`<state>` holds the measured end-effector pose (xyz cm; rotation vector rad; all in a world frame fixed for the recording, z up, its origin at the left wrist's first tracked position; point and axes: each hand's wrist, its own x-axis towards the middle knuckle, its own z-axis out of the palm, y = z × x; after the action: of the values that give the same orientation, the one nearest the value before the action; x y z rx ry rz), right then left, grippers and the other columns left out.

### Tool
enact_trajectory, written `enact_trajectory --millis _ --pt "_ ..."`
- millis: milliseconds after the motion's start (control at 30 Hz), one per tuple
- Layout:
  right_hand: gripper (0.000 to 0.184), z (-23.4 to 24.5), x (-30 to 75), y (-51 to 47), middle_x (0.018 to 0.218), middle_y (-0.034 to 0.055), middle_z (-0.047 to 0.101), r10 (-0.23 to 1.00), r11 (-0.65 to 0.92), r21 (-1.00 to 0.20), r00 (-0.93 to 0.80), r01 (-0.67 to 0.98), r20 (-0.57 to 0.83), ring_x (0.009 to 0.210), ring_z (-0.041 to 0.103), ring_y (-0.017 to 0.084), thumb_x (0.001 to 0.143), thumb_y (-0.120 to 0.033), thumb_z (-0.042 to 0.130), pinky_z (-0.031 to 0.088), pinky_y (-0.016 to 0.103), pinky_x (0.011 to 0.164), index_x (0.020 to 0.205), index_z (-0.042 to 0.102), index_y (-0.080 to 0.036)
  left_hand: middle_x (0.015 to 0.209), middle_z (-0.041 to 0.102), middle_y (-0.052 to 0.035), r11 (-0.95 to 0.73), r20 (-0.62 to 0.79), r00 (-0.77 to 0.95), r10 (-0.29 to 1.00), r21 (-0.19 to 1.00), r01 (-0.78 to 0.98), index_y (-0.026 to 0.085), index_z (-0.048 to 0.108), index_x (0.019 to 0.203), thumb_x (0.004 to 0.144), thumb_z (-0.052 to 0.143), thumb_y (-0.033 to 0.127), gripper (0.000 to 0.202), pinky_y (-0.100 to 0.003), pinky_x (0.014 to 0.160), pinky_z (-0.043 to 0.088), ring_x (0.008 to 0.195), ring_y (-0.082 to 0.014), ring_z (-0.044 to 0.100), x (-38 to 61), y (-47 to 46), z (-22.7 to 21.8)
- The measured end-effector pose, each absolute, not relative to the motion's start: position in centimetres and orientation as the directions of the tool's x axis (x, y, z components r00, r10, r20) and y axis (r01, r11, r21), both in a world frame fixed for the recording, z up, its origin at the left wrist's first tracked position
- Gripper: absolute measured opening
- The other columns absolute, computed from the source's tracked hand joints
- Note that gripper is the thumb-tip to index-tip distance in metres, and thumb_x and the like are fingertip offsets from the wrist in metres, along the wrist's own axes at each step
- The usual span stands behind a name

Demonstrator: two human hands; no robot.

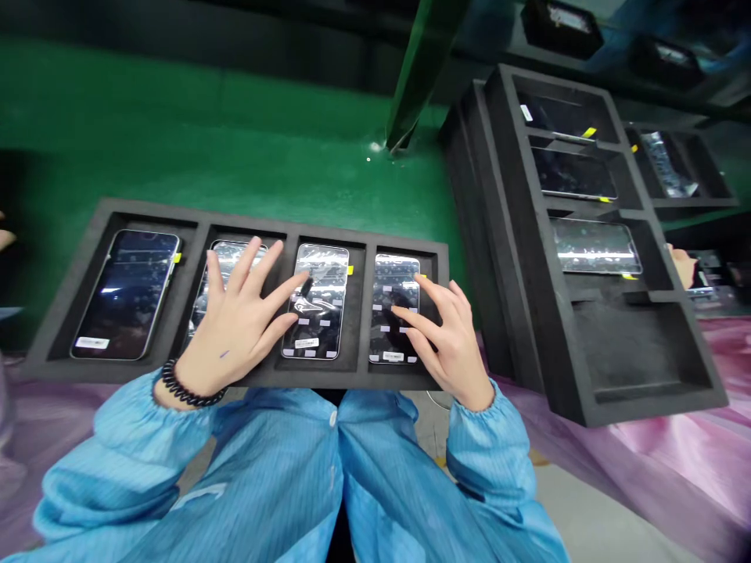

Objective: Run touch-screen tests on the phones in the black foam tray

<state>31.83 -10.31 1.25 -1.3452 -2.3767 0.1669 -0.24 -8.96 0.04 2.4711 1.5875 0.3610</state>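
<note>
Phones lie face up in a black foam tray that sits along the near edge of the green bench, one phone to each of its four slots, so the foam walls keep them from touching one another. Each screen wears a shiny film, with a small yellow tab at its upper right corner.

The left hand is spread flat, fingers splayed, gripping nothing. Its palm rests over the second phone from the tray's left end, and its forefinger reaches across the divider onto the third phone. A black coil band rings that wrist.

The right hand is open too, fingers bent, fingertips resting on the fourth phone at the tray's right end and on the foam beside it. It holds nothing.

The first phone, at the left end, is untouched and looks darker than the others.

At the bench's right edge a stack of trays stands turned crosswise: three slots of the top one hold phones, while its nearest slot shows bare foam. Beyond the stack another person's hand shows.
</note>
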Motion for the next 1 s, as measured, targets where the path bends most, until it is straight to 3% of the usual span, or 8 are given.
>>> enact_trajectory --millis 133,233,533,833,1000 --pt "0.033 1.0 31.6 -10.5 0.158 0.0130 0.046 0.843 0.536 -0.264 -0.488 0.802 0.227 0.139 0.049 0.029 0.104 -0.032 0.048 0.034 0.061 0.120 0.130 0.067 -0.027 0.173 0.011 -0.0031 -0.421 0.146 0.395 0.907 0.314 0.851 0.037 0.031 0.158 0.104 0.035 0.037 0.054 -0.078 0.122 0.004 0.158 -0.0421 0.012 -0.9 -9.6 0.7" --pt "0.036 0.6 31.1 -10.5 0.159 0.0152 0.045 0.825 0.565 -0.244 -0.541 0.788 0.163 0.139 0.049 0.029 0.105 -0.034 0.046 0.034 0.062 0.120 0.136 0.063 -0.027 0.173 0.008 0.0012 -0.442 0.176 0.406 0.897 0.316 0.840 0.041 0.030 0.158 0.103 0.035 0.034 0.055 -0.079 0.122 0.005 0.158 -0.0431 0.012 -1.3 -10.3 0.8" --pt "0.031 0.2 32.6 -11.1 0.159 0.0117 0.045 0.872 0.487 -0.278 -0.445 0.828 0.202 0.139 0.049 0.029 0.103 -0.029 0.049 0.032 0.063 0.120 0.130 0.066 -0.027 0.172 0.008 0.0077 -0.427 0.176 0.390 0.904 0.325 0.844 0.054 0.022 0.156 0.102 0.038 0.030 0.061 -0.079 0.123 0.004 0.159 -0.0387 0.012 -1.8 -11.8 0.8" --pt "0.030 -0.3 34.4 -12.4 0.160 0.0093 0.042 0.906 0.410 -0.300 -0.347 0.861 0.244 0.141 0.048 0.032 0.102 -0.024 0.050 0.032 0.064 0.121 0.126 0.067 -0.027 0.173 0.007 -0.0024 -0.444 0.096 0.435 0.895 0.273 0.853 0.034 0.048 0.148 0.102 0.042 0.032 0.047 -0.080 0.121 0.003 0.158 -0.0435 0.011 -1.7 -11.5 -0.1" --pt "0.031 0.1 34.3 -13.2 0.160 0.0078 0.042 0.899 0.422 -0.357 -0.336 0.833 0.281 0.141 0.048 0.031 0.102 -0.020 0.049 0.033 0.062 0.121 0.127 0.067 -0.027 0.172 0.015 -0.0049 -0.438 0.096 0.431 0.897 0.316 0.842 0.032 0.054 0.144 0.102 0.041 0.035 0.043 -0.075 0.123 -0.001 0.158 -0.0399 0.012 -1.0 -11.3 0.0"
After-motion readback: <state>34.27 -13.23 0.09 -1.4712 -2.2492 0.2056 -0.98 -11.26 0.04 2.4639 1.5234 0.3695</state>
